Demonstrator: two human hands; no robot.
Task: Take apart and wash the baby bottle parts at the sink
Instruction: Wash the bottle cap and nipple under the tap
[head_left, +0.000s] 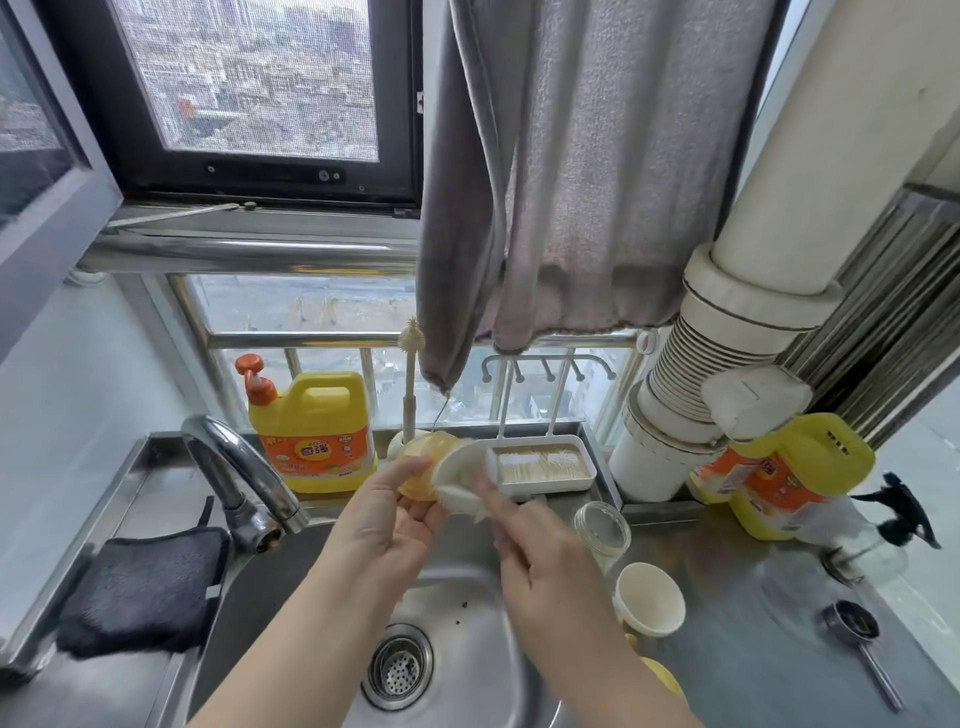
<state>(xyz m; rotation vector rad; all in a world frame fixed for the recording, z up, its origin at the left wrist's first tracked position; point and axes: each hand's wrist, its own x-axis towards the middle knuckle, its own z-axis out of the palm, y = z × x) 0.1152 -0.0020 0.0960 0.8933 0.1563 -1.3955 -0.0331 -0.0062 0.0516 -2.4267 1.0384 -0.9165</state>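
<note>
Left hand (395, 525) has a grip on the yellow bottle cap (423, 462), white collar (457, 478) facing right. Right hand (530, 545) is blurred, can't tell its grip. I'd twist slowly over the sink (467, 597).

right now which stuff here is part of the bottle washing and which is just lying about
In use:
- left hand holding the yellow bottle part
- right hand, blurred, at the white collar
- glass bottle
- white cup
- sink
- bottle brush

Lying about:
- black cloth
- hanging towel
- metal scoop
</note>
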